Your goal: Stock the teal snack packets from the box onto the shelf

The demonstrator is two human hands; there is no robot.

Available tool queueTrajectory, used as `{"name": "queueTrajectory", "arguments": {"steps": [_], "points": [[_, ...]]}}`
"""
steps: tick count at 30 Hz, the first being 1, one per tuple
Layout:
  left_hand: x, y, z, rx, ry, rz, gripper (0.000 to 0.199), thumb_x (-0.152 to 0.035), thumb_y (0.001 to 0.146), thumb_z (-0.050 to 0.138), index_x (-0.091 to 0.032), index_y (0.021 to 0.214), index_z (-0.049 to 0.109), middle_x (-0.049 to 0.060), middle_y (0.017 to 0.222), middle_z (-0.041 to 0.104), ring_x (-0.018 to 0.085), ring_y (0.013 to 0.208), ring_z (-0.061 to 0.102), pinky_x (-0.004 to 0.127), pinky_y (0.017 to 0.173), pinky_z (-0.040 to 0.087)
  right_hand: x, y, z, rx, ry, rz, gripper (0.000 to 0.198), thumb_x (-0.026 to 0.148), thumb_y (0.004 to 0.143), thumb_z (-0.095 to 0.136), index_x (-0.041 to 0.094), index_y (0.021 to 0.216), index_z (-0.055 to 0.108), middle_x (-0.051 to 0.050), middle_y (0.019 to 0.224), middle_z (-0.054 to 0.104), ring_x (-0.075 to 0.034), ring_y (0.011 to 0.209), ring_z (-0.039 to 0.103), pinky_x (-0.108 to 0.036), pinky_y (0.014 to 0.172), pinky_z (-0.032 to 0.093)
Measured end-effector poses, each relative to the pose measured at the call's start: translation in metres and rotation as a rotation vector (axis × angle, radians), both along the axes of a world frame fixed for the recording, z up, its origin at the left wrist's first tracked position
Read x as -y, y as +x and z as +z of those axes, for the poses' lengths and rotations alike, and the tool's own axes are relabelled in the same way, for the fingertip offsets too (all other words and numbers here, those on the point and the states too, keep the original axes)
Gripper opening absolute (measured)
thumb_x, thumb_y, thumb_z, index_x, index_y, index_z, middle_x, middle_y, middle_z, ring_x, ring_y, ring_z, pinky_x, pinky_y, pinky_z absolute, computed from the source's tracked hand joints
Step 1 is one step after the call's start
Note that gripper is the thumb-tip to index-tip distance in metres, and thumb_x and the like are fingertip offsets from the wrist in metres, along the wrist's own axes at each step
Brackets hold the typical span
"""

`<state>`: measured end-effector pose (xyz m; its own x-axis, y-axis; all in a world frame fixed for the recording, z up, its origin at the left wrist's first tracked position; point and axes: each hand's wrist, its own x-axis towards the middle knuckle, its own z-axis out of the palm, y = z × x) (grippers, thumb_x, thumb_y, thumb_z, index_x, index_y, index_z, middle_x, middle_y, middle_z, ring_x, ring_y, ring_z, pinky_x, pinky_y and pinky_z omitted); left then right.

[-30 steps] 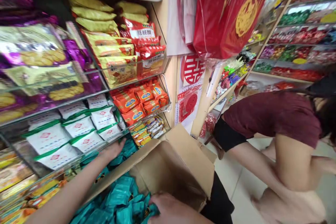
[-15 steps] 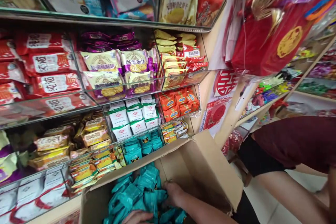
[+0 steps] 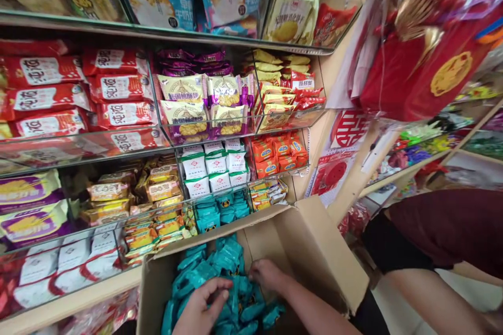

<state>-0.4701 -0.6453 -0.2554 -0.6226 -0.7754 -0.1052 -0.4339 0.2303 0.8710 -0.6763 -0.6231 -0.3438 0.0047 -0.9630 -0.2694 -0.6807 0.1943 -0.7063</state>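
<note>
A pile of small teal snack packets (image 3: 226, 261) fills the left part of an open cardboard box (image 3: 330, 254). My left hand (image 3: 204, 301) is over the near side of the pile, its thumb and forefinger curved and apart, with nothing visible between them. Farther back, my right hand (image 3: 269, 276) reaches in from the right, at the pile's right edge. Its fingers are curled together, and their tips are partly hidden, so what they hold cannot be made out. Teal packets in a shelf bin (image 3: 207, 214) stand in rows just beyond the box.
Clear-fronted shelves hold red packets (image 3: 39, 97), cream-and-purple biscuit packs (image 3: 188, 115), white packets (image 3: 216, 165) and orange packets (image 3: 267, 149). Red wrapped goods (image 3: 424, 78) hang at upper right. A person in a maroon top (image 3: 440, 227) is bent over at right.
My left hand has risen farther into view, with thumb and forefinger now visible. My right hand has shifted slightly right. The view has turned a little left, so the shelves appear farther right.
</note>
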Motion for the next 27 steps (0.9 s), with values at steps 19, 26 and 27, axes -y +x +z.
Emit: {"name": "queueTrajectory", "arguments": {"steps": [19, 26, 27], "points": [[0.003, -0.036, 0.002, -0.026, 0.325, 0.231, 0.047, -0.051, 0.075, 0.043, -0.022, 0.112, 0.05, 0.007, 0.112, 0.056, 0.022, 0.098, 0.054, 0.028, 0.067, 0.049, -0.035, -0.016, 0.053, 0.402, -0.147, -0.231, 0.014, 0.031, 0.077, 0.042, 0.019, 0.07, 0.045, 0.005, 0.057, 0.042, -0.01, 0.055, 0.044, -0.019, 0.051, 0.035], [-0.028, -0.07, 0.002, -0.117, 0.361, 0.252, 0.044, -0.054, 0.076, 0.037, -0.02, 0.1, 0.053, 0.0, 0.067, 0.054, 0.013, 0.056, 0.054, 0.021, 0.038, 0.043, -0.042, 0.022, 0.062, 0.338, -0.344, -0.569, 0.028, 0.04, 0.085, 0.028, 0.021, 0.065, 0.035, 0.004, 0.059, 0.038, -0.012, 0.057, 0.041, -0.023, 0.054, 0.033], [-0.03, -0.07, 0.002, -0.129, 0.342, 0.26, 0.044, -0.053, 0.077, 0.037, -0.019, 0.1, 0.053, 0.001, 0.071, 0.055, 0.014, 0.061, 0.055, 0.021, 0.039, 0.044, -0.042, 0.023, 0.063, 0.318, -0.364, -0.583, 0.03, 0.041, 0.085, 0.029, 0.021, 0.064, 0.035, 0.004, 0.057, 0.037, -0.012, 0.055, 0.04, -0.023, 0.054, 0.031]]}}
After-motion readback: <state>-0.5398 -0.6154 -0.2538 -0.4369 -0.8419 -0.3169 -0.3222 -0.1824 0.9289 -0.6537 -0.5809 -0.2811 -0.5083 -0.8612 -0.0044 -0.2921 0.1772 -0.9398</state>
